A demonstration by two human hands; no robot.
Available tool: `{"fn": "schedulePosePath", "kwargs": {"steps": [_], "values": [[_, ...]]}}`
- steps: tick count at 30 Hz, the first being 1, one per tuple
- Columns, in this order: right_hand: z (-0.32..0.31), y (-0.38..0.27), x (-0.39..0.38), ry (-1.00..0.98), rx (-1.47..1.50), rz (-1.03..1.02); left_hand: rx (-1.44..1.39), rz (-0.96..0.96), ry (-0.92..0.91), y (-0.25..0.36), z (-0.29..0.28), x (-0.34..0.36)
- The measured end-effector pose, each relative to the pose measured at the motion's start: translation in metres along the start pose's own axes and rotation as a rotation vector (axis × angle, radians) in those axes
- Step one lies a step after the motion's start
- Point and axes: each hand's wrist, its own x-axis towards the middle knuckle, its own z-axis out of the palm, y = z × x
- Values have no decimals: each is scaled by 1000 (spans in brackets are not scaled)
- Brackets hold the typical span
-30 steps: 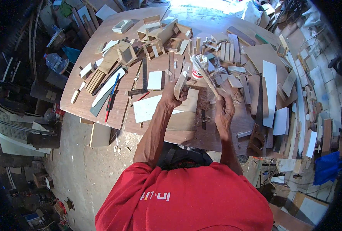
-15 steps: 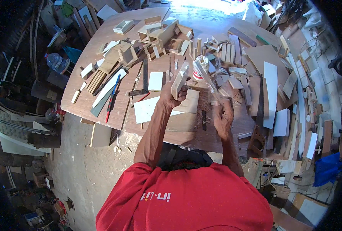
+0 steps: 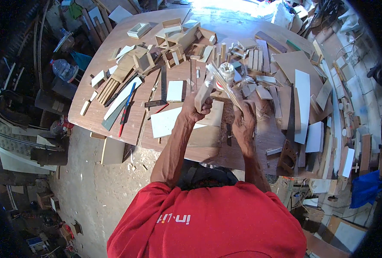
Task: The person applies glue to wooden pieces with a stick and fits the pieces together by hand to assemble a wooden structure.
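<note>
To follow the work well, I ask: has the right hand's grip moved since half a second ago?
Yes: the right hand's grip moved left, away from the wooden-handled saw.

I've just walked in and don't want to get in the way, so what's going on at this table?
A person in a red shirt is at a crowded worktable. The left hand grips a pale wooden block; the right hand holds a thin wooden stick, somewhat blurred. Just beyond them stands an open tub of what looks like white paste. A handsaw lies to the right, and small wooden boxes sit farther back.
</note>
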Motion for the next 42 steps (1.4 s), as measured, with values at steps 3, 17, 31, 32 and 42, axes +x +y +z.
{"fn": "schedulePosePath", "kwargs": {"steps": [3,17,31,32,42], "values": [[-10,2,-10,-24,-64,-26,-41,36,-91,6,-16,-1],[-3,-3,-5,-25,774,669,124,41,48,-8,6,-2],[7,-16,12,-45,315,359,156,82,107,-9,6,-10],[4,-16,11,-18,287,311,127,76,84,-8,4,-10],[-32,-14,16,-164,217,280,191,130,131,0,-2,-9]]}}
